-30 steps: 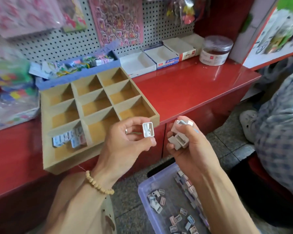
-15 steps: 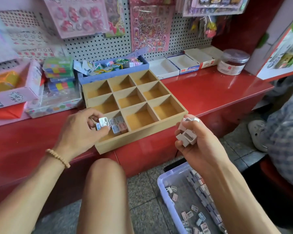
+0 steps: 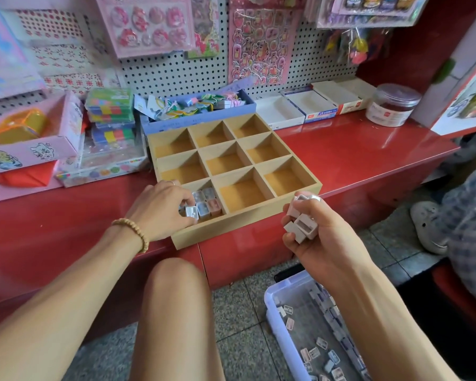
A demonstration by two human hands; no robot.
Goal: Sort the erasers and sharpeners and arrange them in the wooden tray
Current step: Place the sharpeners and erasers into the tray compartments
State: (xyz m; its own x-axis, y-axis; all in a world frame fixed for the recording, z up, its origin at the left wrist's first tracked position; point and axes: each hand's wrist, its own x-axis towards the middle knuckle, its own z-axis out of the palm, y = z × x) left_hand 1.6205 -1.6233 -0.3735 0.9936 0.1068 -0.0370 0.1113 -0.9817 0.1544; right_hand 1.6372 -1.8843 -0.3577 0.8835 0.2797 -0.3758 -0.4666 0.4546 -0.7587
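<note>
My wooden tray (image 3: 259,215) sits on the red worktop (image 3: 355,149), nine compartments in three rows of three; eight show bare floors, and the near-left one holds four small sharpeners (image 3: 207,201) standing side by side in two pairs, with part of that compartment hidden behind my fingers. My left hand (image 3: 160,213), wrist in a bead bracelet (image 3: 134,232), reaches over the tray's near-left corner, knuckles up, thumb and fingers pinching a fifth white sharpener (image 3: 191,211) just beside the others, its broad face tilted toward me. My right hand (image 3: 313,232) hovers off the tray's near-right corner, palm turned left, fingers curled round a clutch of white sharpeners (image 3: 301,224), at least three, lying at mixed angles. Below, a clear plastic bin (image 3: 275,312) on the tiled floor holds many more, scattered loose.
</note>
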